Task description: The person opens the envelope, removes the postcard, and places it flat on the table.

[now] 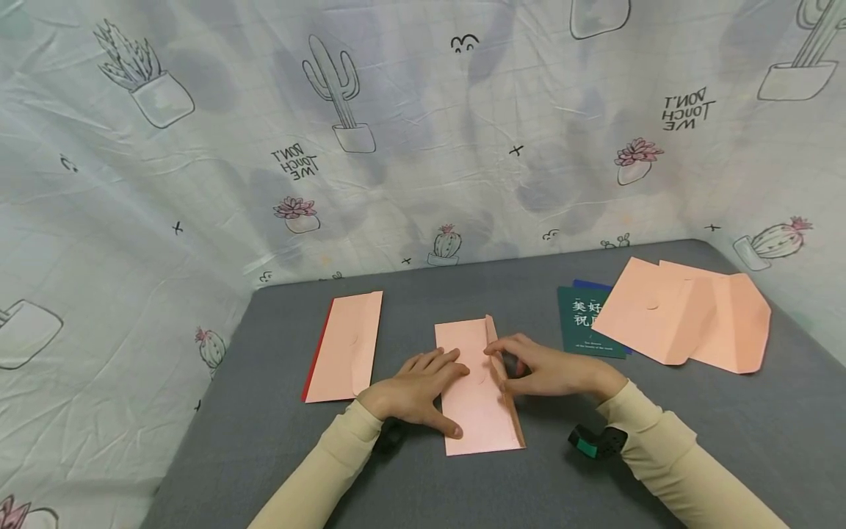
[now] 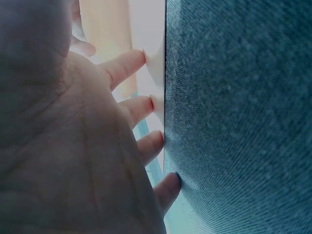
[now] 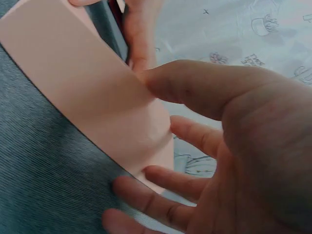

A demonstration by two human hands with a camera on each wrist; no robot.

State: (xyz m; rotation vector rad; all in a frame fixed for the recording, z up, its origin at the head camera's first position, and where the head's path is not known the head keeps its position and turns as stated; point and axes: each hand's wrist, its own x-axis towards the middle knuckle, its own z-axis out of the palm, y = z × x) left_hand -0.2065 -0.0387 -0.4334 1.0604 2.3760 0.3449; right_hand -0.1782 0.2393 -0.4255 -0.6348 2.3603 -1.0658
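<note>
A pink paper envelope lies on the grey table in front of me, its long right-hand flap raised along the edge. Fingers spread, my left hand rests on the envelope's left part, the thumb near its lower end. In the left wrist view the left fingertips reach the paper's edge and the cloth. My right hand holds the raised flap by its edge between thumb and index finger. The other right fingers stay loosely bent beside it.
Left of the hands lies another pink envelope with a red strip along its left side. At the right, two unfolded pink envelopes overlap a dark green card with white writing and a blue one. Patterned cloth hangs behind the table.
</note>
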